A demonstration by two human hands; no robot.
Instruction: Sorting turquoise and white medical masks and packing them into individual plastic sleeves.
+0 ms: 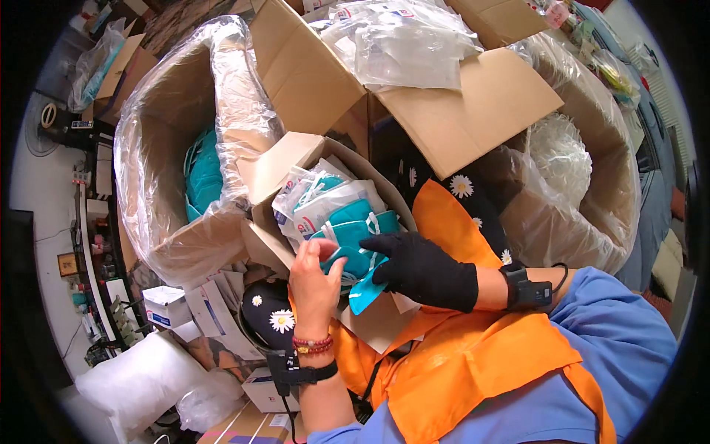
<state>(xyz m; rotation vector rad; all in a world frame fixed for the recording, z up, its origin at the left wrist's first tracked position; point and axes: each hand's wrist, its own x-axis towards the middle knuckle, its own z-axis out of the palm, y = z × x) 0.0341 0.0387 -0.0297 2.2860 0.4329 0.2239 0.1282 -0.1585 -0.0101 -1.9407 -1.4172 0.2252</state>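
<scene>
On my lap an open cardboard box [277, 177] holds several teal face masks with white straps and clear printed plastic bags [307, 220]. My left hand [314, 280], bare, is at the box's near side, with thumb and fingers curled on the edge of a teal face mask [362, 294]. From the right, my right hand [429, 270] in a black glove grips the same mask, its fingers pointing left. Its fingertips partly cover the mask, and the grip of my left fingers is partly hidden. More teal masks [355, 220] lie just beyond both hands.
A plastic-lined carton [166, 96] at left holds teal masks [204, 174]. Behind, an open carton [473, 111] bears a pile of clear plastic bags [403, 48]. Another lined carton [606, 163] stands at right. Small white boxes [168, 305] and a white plastic bundle [137, 377] are at lower left.
</scene>
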